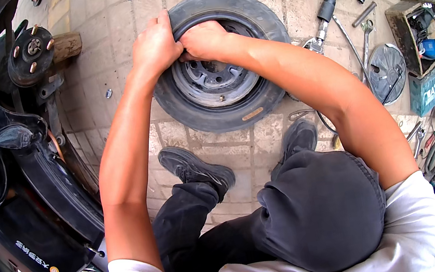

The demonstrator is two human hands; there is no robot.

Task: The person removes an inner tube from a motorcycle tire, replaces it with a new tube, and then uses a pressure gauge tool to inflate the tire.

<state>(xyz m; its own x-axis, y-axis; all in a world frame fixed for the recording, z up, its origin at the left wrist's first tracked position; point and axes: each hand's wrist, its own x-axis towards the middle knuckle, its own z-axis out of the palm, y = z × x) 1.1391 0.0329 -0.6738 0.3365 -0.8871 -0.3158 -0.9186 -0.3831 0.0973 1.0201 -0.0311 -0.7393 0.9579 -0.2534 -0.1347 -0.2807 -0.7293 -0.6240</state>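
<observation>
A black tyre [242,114] on a grey metal rim [222,92] lies flat on the paved floor in front of my feet. My left hand [156,46] is wrapped over the tyre's upper left side, thumb pointing inward. Just to its right, my right hand [203,41] is bent down at the inner edge of the tyre, above the rim. Its fingertips are tucked out of sight, so I cannot make out what they grip.
At left stands a black vehicle [37,216] with an exposed studded hub [34,51] near a wooden block [67,44]. Right of the tyre lie an air tool with orange hose [327,7], wrenches [366,35], a round metal disc [387,75] and a tool box [404,38].
</observation>
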